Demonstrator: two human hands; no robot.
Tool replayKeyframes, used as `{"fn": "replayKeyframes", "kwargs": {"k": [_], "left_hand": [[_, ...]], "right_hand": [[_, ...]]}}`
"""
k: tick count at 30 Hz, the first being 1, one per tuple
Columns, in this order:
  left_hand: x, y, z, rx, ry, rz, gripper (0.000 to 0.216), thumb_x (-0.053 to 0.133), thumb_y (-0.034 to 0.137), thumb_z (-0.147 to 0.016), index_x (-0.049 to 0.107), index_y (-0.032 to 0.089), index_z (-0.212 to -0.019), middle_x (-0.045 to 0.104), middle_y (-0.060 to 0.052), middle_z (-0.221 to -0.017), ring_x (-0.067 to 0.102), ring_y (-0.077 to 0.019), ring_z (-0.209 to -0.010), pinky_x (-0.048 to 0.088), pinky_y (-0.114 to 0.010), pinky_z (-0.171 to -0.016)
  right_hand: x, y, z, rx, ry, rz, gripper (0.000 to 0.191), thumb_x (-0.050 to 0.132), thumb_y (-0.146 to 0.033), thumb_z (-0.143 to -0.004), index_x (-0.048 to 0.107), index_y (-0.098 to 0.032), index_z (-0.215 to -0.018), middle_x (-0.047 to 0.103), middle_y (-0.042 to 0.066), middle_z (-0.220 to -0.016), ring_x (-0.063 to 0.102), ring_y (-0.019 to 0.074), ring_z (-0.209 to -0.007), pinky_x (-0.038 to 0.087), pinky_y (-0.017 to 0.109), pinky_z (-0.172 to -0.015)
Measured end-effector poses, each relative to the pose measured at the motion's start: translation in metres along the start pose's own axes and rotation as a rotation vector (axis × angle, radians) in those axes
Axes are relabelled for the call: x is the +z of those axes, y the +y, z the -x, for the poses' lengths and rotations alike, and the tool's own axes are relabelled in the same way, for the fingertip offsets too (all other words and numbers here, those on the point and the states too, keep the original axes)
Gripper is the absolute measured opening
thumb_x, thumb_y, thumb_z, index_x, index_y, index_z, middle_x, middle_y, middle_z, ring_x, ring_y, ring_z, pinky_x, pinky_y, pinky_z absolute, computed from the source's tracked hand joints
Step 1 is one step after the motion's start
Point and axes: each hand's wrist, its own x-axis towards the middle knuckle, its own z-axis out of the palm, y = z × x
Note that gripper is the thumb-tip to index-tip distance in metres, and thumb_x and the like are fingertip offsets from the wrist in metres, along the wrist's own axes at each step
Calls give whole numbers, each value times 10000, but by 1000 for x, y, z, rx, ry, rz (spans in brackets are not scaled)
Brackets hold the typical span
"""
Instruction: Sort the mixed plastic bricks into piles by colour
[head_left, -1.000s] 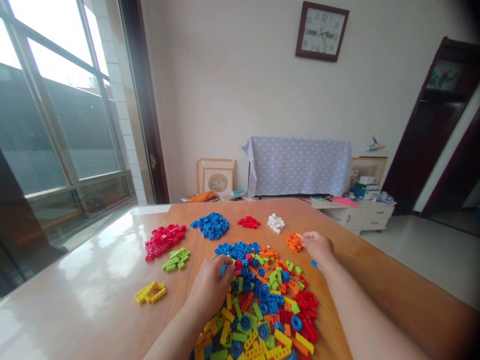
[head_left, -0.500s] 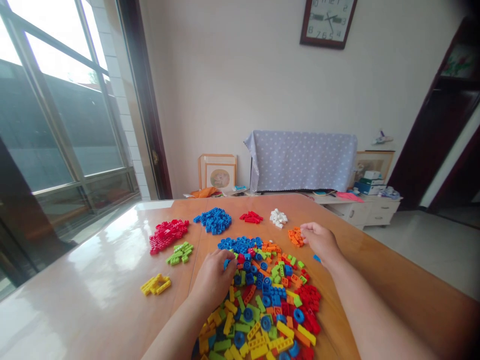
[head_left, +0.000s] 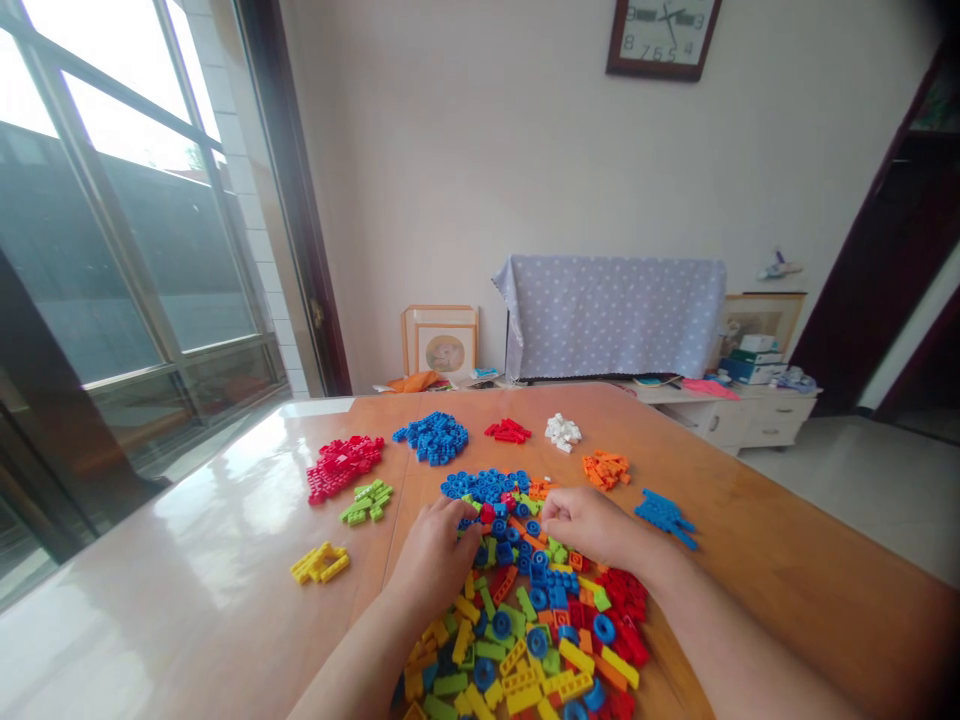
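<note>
A large mixed heap of toy building bricks in yellow, green, red, orange and blue spreads over the table in front of me. At its upper left edge is my left hand, fingers curled down and thumb close to them; whatever they hold is hidden. My right hand reaches over the heap's upper right part with fingers bent together, their tips at the bricks. I cannot make out a piece in them. Blue round wheel pieces lie grouped at the heap's far edge, just beyond both hands.
Around the heap on the wooden table lie sorted piles: dark pink bricks, blue bricks, red pieces, white pieces, orange bricks, blue pieces, green bricks and yellow bricks.
My right hand has moved from the orange pile back left to the mixed heap, uncovering the orange and blue piles at the right. My left hand has stayed at the heap's edge.
</note>
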Motion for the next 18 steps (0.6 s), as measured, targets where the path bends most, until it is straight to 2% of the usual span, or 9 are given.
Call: {"fn": "replayKeyframes", "kwargs": {"k": [3,8,18], "left_hand": [[1,0,0,9,0,-1,157,547,305,-918,685,234,-940,670,-56,-990,604,-221,-961,426,-294,-812],[1,3,1,23,0,-16,138,550,273,-912,682,233,-919,663,-51,-962,599,-222,-959,421,-299,-804],[-2,12,4,34,-24,-40,170,526,289,-945,689,239,-937,649,-55,-963,586,-228,-967,441,-315,-826]], "right_hand": [[5,-12,2,-29,-38,85,132,624,-309,-781,724,-223,-790,681,-16,-711,566,128,-651,301,214,-547],[10,-22,0,-5,-14,236,116,645,-319,-778,741,-255,-774,713,-12,-740,587,143,-683,280,242,-569],[10,-23,-2,27,-41,289,179,660,-438,-797,746,-281,-810,723,-20,-775,589,145,-685,250,256,-568]]}}
